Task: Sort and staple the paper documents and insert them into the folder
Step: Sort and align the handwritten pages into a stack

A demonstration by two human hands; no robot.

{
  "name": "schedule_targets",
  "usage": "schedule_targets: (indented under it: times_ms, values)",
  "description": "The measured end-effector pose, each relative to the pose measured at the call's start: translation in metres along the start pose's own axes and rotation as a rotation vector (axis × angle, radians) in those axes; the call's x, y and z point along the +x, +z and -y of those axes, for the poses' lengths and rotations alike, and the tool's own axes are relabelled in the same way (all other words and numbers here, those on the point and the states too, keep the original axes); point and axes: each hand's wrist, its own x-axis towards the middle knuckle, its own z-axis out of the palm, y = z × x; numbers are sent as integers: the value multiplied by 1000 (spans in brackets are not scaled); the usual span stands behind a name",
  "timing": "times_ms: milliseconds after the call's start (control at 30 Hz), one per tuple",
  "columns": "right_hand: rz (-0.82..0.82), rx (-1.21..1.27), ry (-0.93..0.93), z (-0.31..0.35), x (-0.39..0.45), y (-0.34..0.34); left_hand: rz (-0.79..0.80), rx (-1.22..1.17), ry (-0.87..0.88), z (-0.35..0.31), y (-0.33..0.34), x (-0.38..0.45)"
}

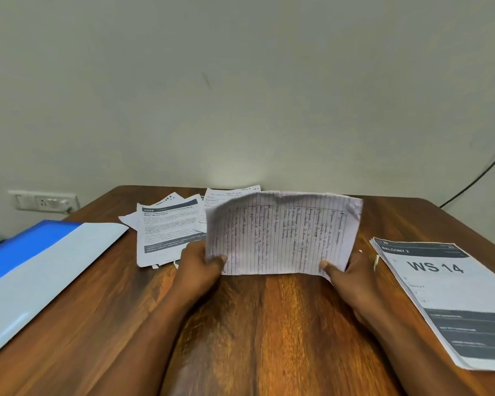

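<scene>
Bare surface (269, 324) is lying between the folder (40, 270) and printed stack (455, 298); loose papers (166, 230) are seemingly crowding the far edge.

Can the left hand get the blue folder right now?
Probably not yet: the left hand is busy holding the lined paper together with the right hand. Nothing blocks the way to the blue folder, though.

The lined sheet (282, 232) between the left hand (199, 265) and right hand (352, 271) is white with thin dark rules and dark handwriting; the worktop (257, 332) below both hands is streaked brown wood grain; the folder (37, 270) left of the left hand is bright blue and pale blue; the printed stack (452, 301) right of the right hand is white with dark grey bands; the loose papers (166, 232) beyond the left hand are white with black print and grey bars.
</scene>
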Motion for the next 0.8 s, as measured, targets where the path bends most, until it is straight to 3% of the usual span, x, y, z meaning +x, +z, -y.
schedule_targets:
  times_ms: [100, 200, 367, 500, 800]
  values:
    - [-50, 16, -22, 1, 1, -1, -32, -97, -24, -2, -2, 0]
    - [6, -56, 5, -1, 1, -1, 46, 52, -75, 1, -1, 3]
    - [-45, -69, -40, -1, 0, -1, -14, 89, -43, -3, -1, 3]
    - [26, -148, -21, -3, 0, 0, 1, 263, 4, -3, -1, 2]
    - [68, 143, 86, -8, 7, -4, 4, -66, -194, -2, -9, 6]
